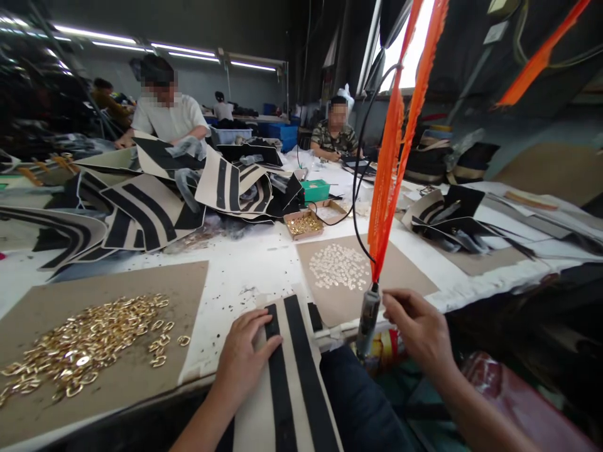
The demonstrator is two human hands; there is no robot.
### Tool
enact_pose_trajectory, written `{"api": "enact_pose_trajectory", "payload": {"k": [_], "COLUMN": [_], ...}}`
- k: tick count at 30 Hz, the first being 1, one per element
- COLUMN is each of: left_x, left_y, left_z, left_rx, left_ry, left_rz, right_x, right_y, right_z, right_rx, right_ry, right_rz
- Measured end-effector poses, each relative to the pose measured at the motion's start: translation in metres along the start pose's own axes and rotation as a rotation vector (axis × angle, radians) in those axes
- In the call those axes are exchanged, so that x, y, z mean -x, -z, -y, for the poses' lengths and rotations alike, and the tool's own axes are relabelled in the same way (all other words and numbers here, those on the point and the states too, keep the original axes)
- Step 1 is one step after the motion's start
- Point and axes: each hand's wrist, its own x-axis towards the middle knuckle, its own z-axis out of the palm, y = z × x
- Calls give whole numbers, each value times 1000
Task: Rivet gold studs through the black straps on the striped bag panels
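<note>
Now | left hand (245,359) flat on striped canvas panel (298,383) | right hand (420,331) half-curled, empty, beside cylindrical tool (368,321)

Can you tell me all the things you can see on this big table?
panel: one, cream with black stripes, near edge of table
tool: one, grey, hanging on cords
cords: bunch, orange, from above
rings: heap, gold, near left
discs: heap, pale, centre
box: one, green, mid-table
pile: many striped pieces, far left
people: several, far side
left hand: flat on panel
right hand: open, beside tool
</note>
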Motion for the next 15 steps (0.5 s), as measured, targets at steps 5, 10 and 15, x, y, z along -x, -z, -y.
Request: {"api": "enact_pose_trajectory", "payload": {"k": [5, 10, 15], "left_x": [0, 3, 3], "left_y": [2, 0, -1], "left_z": [-3, -2, -4], "left_rx": [-8, 0, 11], "left_ry": [12, 27, 59], "left_rz": [11, 10, 29], "right_x": [-63, -79, -85], "right_y": [-17, -38, -34], "right_z": [-77, -104, -108], "right_rx": [271, 381, 489], "right_ry": [-35, 40, 130], "right_rz": [285, 396, 496]}}
